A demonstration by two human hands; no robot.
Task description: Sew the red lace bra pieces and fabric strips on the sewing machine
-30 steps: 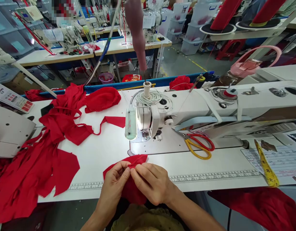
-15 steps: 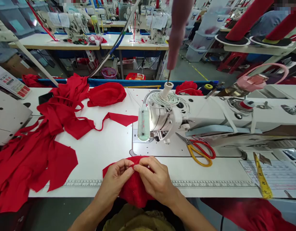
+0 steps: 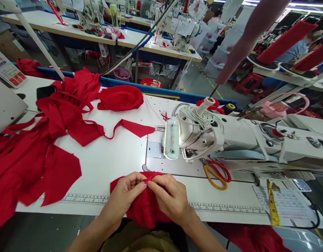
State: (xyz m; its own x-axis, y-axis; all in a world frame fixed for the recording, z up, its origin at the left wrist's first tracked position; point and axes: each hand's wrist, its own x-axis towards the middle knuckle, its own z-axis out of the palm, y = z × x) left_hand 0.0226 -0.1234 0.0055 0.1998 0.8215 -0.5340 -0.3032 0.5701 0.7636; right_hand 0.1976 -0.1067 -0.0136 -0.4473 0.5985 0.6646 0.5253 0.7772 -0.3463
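Note:
A piece of red fabric [image 3: 147, 206] hangs between my hands at the table's front edge. My left hand [image 3: 124, 196] pinches its upper edge between thumb and fingers. Close beside it, my right hand [image 3: 173, 197] pinches the same edge, so the fingertips of both hands nearly meet. Part of the cloth is hidden behind the hands. Beyond them stands a white sewing machine [image 3: 195, 129]. A pointed red fabric strip [image 3: 137, 128] lies left of its needle plate, joined by a thin band to a large heap of red pieces [image 3: 56, 122].
Scissors [image 3: 215, 175] with yellow and red handles lie under the machine arm. A folded red piece [image 3: 120, 98] rests at the back. To the right are a yellow tape measure [image 3: 273, 206] and a paper sheet [image 3: 289, 204]. A printed ruler [image 3: 88, 199] runs along the front edge.
The head view has tilted and shifted, so the machine and table appear slanted. Both hands keep their pinch on the red fabric, almost unmoved.

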